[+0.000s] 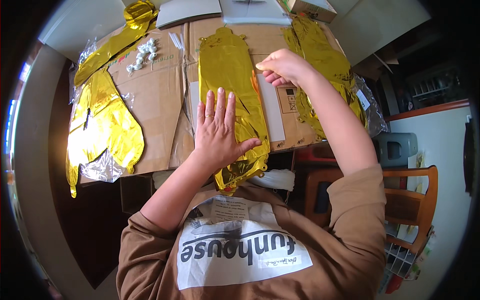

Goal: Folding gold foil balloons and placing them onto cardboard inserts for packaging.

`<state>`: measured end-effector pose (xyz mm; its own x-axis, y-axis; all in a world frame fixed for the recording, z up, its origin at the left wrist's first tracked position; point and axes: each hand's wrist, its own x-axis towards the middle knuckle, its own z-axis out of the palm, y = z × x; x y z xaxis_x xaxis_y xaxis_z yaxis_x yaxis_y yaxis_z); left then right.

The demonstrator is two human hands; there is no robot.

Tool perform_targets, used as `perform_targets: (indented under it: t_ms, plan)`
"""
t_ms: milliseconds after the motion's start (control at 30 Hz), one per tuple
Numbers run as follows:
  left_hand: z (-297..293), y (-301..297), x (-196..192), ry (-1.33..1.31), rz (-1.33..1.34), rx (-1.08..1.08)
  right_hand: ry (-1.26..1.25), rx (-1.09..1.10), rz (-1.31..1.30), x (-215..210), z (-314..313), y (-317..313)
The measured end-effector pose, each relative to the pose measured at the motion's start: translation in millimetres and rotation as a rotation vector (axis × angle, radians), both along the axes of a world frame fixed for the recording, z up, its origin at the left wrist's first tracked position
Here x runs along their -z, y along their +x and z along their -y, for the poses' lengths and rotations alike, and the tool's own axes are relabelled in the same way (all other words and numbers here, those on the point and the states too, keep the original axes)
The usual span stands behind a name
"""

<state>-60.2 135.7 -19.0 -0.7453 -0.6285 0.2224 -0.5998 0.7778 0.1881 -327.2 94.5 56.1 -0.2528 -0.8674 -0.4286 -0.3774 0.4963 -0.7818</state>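
Note:
A flat gold foil balloon (227,65) lies lengthwise before me, its near end hanging past the cardboard's front edge. My left hand (218,131) is spread flat on its lower half, fingers pointing away from me. Just off the balloon's right edge, my right hand (286,69) is raised with thumb and forefinger pinched together and the other fingers curled. Whatever that pinch may hold is too small to make out. An orange-red mark (254,82) shows on the balloon's edge below it. Beneath the balloon, a white sheet (273,107) sticks out at the side.
Cardboard (160,95) covers the work surface. More gold foil lies at the left (107,117) and in a heap on the right (327,65). White bundles (144,54) and thin white sticks (176,41) rest at upper left. A wooden chair (425,200) stands at right.

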Motion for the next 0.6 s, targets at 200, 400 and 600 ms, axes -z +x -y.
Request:
perform_targets:
  t_ms: [200, 400, 600]
  plan:
    - [-0.4, 2.8, -2.9, 0.027, -0.025, -0.004, 0.174, -0.095, -0.229, -5.0, 43.9, 28.3]
    - [-2.6, 3.1, -2.7, 0.029, -0.054, -0.01, 0.15, -0.011, -0.049, -2.9, 43.3, 29.5]
    - [-2.4, 3.0, -2.2, 0.036, -0.06, -0.008, 0.179, 0.045, 0.324, 8.9, 38.3, -5.2]
